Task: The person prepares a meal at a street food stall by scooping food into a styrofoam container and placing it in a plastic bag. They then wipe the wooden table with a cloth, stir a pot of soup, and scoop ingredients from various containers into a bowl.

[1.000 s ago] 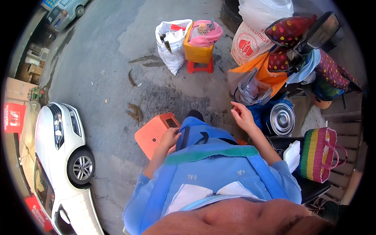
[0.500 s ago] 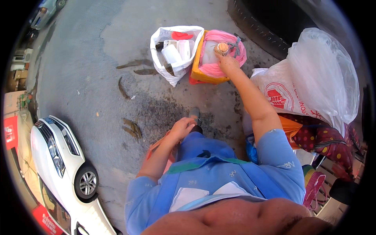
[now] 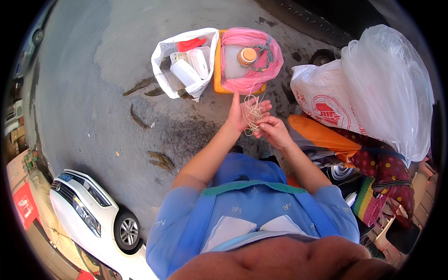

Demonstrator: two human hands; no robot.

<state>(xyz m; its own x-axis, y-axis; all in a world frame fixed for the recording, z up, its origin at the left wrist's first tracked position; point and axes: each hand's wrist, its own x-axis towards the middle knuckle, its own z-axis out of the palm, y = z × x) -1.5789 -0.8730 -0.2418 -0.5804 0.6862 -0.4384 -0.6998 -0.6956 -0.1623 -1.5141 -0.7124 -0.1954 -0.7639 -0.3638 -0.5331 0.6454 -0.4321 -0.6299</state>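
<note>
A loose bundle of pale thin string (image 3: 252, 113) hangs in loops between my two hands, in front of my body. My left hand (image 3: 239, 114) has its palm turned up and thumb raised, with the string lying across its palm and fingers. Beside it, my right hand (image 3: 276, 132) pinches the lower part of the bundle with bent fingers. Just beyond the hands stands a yellow box (image 3: 217, 70) lined with a pink plastic bag (image 3: 275, 51). A jar with an orange lid (image 3: 247, 56) sits inside the bag, near a grey twisted cord (image 3: 269, 55).
Left of the box, a white sack (image 3: 161, 60) holds white plastic containers (image 3: 186, 73) and something red. To the right are a stuffed white sack (image 3: 322, 100), clear plastic bags (image 3: 389, 88) and a dotted cloth bag (image 3: 389, 175). A white car (image 3: 88, 210) is parked at lower left.
My right hand has left the jar and come back toward my body. My left hand has risen from near my knee. Both now hold the string; the jar stays in the pink bag.
</note>
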